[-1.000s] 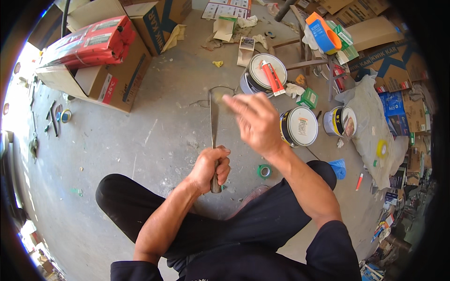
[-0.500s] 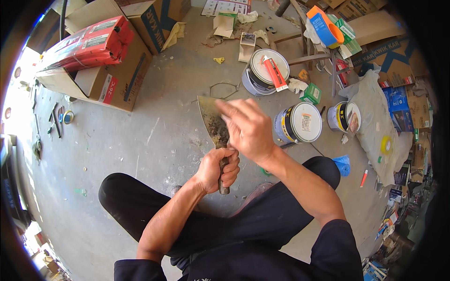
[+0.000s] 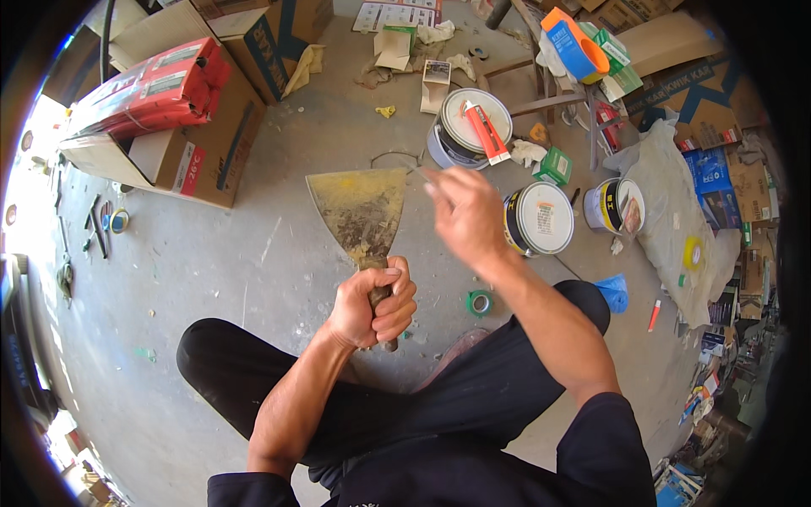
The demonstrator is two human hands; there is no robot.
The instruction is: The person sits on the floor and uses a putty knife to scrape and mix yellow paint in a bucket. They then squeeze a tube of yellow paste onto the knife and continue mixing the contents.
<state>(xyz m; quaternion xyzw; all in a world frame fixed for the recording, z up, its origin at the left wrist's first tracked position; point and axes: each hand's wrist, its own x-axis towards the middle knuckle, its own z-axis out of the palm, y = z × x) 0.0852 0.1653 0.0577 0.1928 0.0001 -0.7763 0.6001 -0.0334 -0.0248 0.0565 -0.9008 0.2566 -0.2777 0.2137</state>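
Gripping a putty knife (image 3: 359,211) in curled fingers (image 3: 399,306), the left hand (image 3: 358,309) is near the right hand (image 3: 470,218), whose hold is unclear.

Your scraper blade (image 3: 359,211) is dull yellow, mottled with dark brown; its handle (image 3: 379,296) is brown. You wear black trousers (image 3: 241,363) and black sleeves (image 3: 604,448). The 3 cans (image 3: 510,223) have whitish lids (image 3: 549,217), the tube (image 3: 485,133) is orange-red and white, the tape roll (image 3: 470,304) green, the floor (image 3: 203,270) grey, flecked and streaked with white.
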